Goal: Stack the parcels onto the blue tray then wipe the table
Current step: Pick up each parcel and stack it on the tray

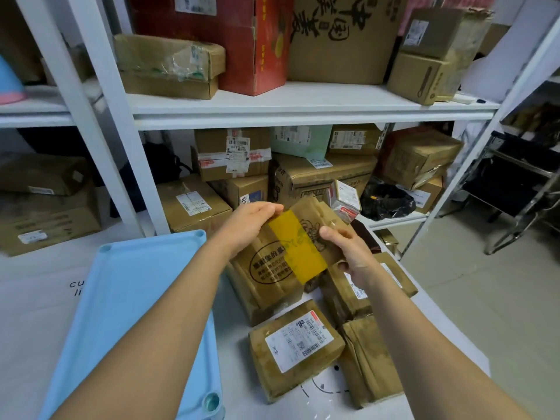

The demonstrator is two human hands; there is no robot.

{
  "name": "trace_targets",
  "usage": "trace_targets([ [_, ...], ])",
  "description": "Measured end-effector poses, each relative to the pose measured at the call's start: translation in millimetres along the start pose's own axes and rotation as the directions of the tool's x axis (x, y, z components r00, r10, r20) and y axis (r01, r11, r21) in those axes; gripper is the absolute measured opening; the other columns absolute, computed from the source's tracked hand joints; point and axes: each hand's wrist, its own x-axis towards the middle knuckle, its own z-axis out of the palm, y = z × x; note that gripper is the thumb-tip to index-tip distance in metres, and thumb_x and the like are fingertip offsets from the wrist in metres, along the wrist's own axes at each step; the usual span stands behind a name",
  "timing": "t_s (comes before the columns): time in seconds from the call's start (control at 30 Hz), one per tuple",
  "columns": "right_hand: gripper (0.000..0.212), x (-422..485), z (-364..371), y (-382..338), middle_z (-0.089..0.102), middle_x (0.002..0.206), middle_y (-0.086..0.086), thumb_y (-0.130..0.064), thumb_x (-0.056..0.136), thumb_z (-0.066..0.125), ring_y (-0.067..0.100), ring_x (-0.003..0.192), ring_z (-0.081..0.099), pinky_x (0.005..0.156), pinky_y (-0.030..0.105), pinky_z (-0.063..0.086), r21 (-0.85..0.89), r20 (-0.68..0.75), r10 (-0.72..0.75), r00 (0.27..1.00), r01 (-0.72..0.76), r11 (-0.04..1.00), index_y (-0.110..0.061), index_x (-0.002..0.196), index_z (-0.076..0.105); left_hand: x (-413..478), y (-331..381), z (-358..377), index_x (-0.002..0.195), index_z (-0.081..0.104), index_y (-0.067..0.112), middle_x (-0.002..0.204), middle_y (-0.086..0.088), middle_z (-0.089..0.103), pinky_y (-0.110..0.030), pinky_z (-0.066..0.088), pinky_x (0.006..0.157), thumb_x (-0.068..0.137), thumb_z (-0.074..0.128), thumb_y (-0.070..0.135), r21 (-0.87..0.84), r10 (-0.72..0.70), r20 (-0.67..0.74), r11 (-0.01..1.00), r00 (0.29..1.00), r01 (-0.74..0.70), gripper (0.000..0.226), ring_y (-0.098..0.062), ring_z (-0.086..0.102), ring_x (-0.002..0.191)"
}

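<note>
- Clamped the fingers point(268, 209) of the left hand point(251, 221) over the far upper edge of a brown cardboard parcel point(266, 268) wrapped with a broad band of yellow tape.
- Curled the fingers point(333, 233) of the right hand point(353, 253) round the right edge of that same parcel, with some fingertips on its top face and one tucked under the side.
- Held it tilted between both hands, its face with the black oval stamp turned upward, just to the right of the tray and over the far end of a cluster of parcels; could not tell whether its lower end rested on anything.
- Found a light blue plastic tray point(121, 298) with rounded corners lying flat on the white tabletop point(39, 313), left of the held parcel, with the left forearm reaching across its right rim.
- Saw a taped brown parcel with a white shipping label point(291, 353) lying nearer on the tabletop, just below the held one.
- Noted a crumpled brown parcel point(372, 368) touching its right side, and a labelled brown parcel point(348, 294) partly hidden under the right wrist.
- Faced a white metal shelf point(288, 101) behind the tabletop, stacked with cardboard boxes, a tall red carton point(242, 40) on the upper level and a black plastic bag point(386, 201) on the lower.
</note>
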Motion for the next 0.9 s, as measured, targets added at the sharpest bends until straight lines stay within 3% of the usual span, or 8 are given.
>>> trace_targets([
  [0.1,0.038,-5,-1,6,0.068,0.092,-0.001,-0.048,0.070,0.073,0.015,0.081,0.059,0.062,0.028,0.036,0.045,-0.046,0.075,0.996,-0.073,0.996,-0.023,0.095,0.063,-2,-7,-6,0.119,0.062,0.022,0.121,0.006,0.061,-0.036,0.039,0.104,0.099,0.038,0.030,-0.026,0.008,-0.162,1.000,0.987,-0.012,0.032,-0.011,0.053,0.115],
  [0.2,0.035,-9,-4,12,0.066,0.077,-0.001,-0.055,0.076,0.066,0.014,0.061,0.055,0.049,0.023,0.032,0.119,-0.059,0.154,0.986,-0.146,0.982,-0.023,0.090,0.060,-7,-22,-14,0.096,0.063,0.023,0.112,0.002,0.063,-0.038,0.042,0.093,0.094,0.043,0.032,-0.232,-0.177,-0.399,0.969,0.900,0.087,0.021,-0.018,0.056,0.112],
  [0.33,0.039,-17,-6,17,0.068,0.086,0.003,-0.058,0.082,0.056,0.016,0.063,0.056,0.037,0.017,0.035,0.214,-0.031,0.173,0.984,-0.162,0.963,-0.022,0.096,0.060,-24,-41,-10,0.126,0.051,0.015,0.133,-0.003,0.053,-0.047,0.034,0.105,0.098,0.034,0.047,-0.371,-0.371,-0.197,0.885,0.907,0.282,0.045,-0.021,0.053,0.117],
  [0.43,0.040,-17,-7,24,0.068,0.082,0.003,-0.060,0.079,0.057,0.018,0.061,0.055,0.036,0.017,0.033,0.256,-0.039,0.205,0.978,-0.188,0.948,-0.023,0.095,0.060,-37,-42,-1,0.134,0.048,0.019,0.132,-0.002,0.054,-0.057,0.031,0.108,0.082,0.046,0.066,-0.446,-0.358,-0.014,0.838,0.934,0.314,0.070,-0.024,0.051,0.121],
  [0.6,0.039,-21,-9,37,0.071,0.087,0.004,-0.056,0.082,0.059,0.021,0.066,0.062,0.045,0.020,0.035,0.311,0.000,0.205,0.979,-0.195,0.930,-0.023,0.104,0.060,-41,-36,15,0.113,0.058,0.025,0.112,0.001,0.066,-0.038,0.047,0.095,0.072,0.075,0.044,-0.265,-0.209,0.030,0.941,0.977,0.210,0.049,-0.016,0.059,0.107],
  [0.67,0.037,-21,-8,42,0.068,0.100,0.003,-0.048,0.086,0.060,0.022,0.077,0.067,0.052,0.023,0.046,0.295,-0.011,0.205,0.979,-0.193,0.936,-0.022,0.111,0.058,-38,-37,18,0.122,0.049,0.023,0.119,0.001,0.057,-0.034,0.045,0.097,0.067,0.082,0.035,-0.132,-0.161,-0.053,0.979,0.986,0.153,0.065,-0.015,0.054,0.110],
  [0.73,0.039,-17,-7,45,0.060,0.116,0.003,-0.041,0.090,0.060,0.025,0.101,0.064,0.079,0.035,0.053,0.251,-0.062,0.218,0.974,-0.196,0.948,-0.018,0.121,0.054,-37,-39,22,0.136,0.034,0.022,0.126,0.001,0.040,-0.038,0.039,0.105,0.059,0.085,0.039,0.104,-0.113,-0.151,0.986,0.982,0.129,0.094,-0.015,0.042,0.117],
  [0.9,0.052,-12,-5,44,0.055,0.130,0.002,-0.056,0.093,0.043,0.023,0.114,0.051,0.101,0.046,0.039,0.322,-0.081,0.208,0.975,-0.172,0.931,-0.020,0.128,0.056,-40,-42,36,0.145,0.015,0.025,0.142,0.005,0.022,-0.045,0.034,0.110,0.055,0.084,0.044,0.330,0.072,-0.203,0.944,0.976,-0.001,0.115,-0.016,0.026,0.133],
])
